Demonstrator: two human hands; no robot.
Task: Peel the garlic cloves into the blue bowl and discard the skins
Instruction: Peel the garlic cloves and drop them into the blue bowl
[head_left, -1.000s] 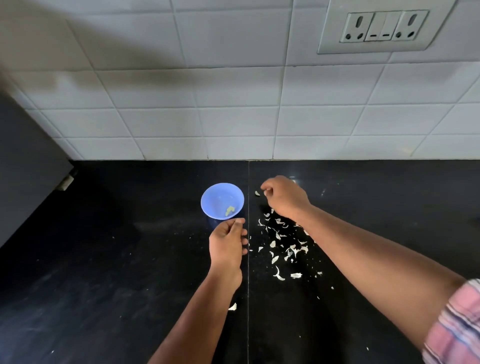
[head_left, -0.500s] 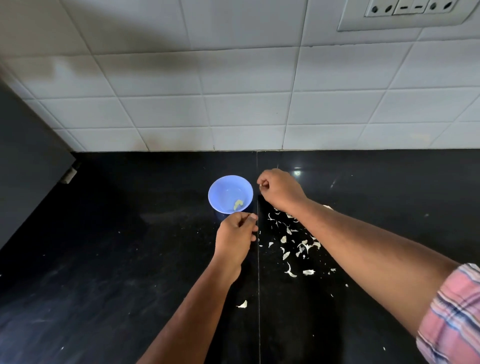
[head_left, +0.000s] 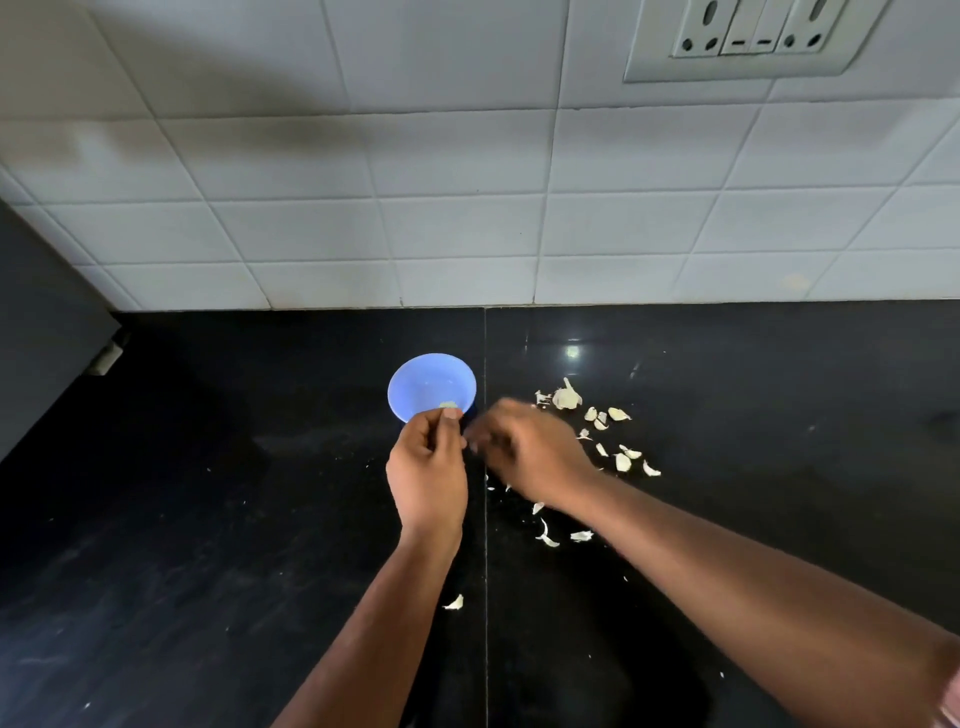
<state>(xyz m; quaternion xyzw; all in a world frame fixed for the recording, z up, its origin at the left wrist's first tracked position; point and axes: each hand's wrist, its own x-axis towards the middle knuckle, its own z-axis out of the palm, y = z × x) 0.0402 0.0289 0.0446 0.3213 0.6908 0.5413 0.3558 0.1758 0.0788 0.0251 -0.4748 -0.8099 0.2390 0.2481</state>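
**Hands meet beside the blue bowl**

Bowl first: the blue bowl (head_left: 431, 385) stands on the black bench (head_left: 208, 519) near the tiled wall (head_left: 467, 208), with a pale garlic piece (head_left: 448, 404) inside at its near edge. Just below it, the left hand (head_left: 427, 470) has fingers curled, its grip pinching something small I cannot make out. The right hand (head_left: 530, 452) is blurred; its grip cannot be told. Garlic skins (head_left: 602, 436) lie scattered to the right, with a larger garlic remnant (head_left: 566, 397) farthest back.

No readable text, labels, brands or numbers appear on anything here
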